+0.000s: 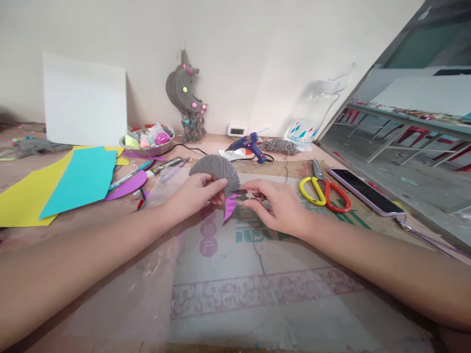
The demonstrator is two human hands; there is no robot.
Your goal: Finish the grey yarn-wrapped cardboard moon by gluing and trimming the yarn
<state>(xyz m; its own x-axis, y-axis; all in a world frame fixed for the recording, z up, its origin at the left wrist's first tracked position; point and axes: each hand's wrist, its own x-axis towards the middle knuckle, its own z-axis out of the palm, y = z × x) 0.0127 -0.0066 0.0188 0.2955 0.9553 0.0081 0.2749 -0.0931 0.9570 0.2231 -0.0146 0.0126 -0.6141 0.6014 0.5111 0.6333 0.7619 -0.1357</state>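
My left hand [200, 193] pinches a crescent-shaped piece [215, 166] by its inner curve. Grey yarn wraps most of the crescent in tight rows, while its pointed lower tip [230, 208] shows bare purple card. Close beside that tip, my right hand [277, 203] is closed, thumb and fingers around dark grey yarn [241, 194] that meets the crescent; the grip is partly hidden. Below this hand a loose strand of yarn [260, 255] trails over the plastic-covered board [221, 314].
Scissors [326, 191] and a phone [368, 192] lie at right. Behind are a blue glue gun [250, 146], a yarn bundle [280, 146], a clear jar [312, 115] and a small clock [236, 130]. Coloured sheets [79, 179], pens and a bowl [162, 148] sit left. A finished-looking moon [184, 93] hangs on the wall.
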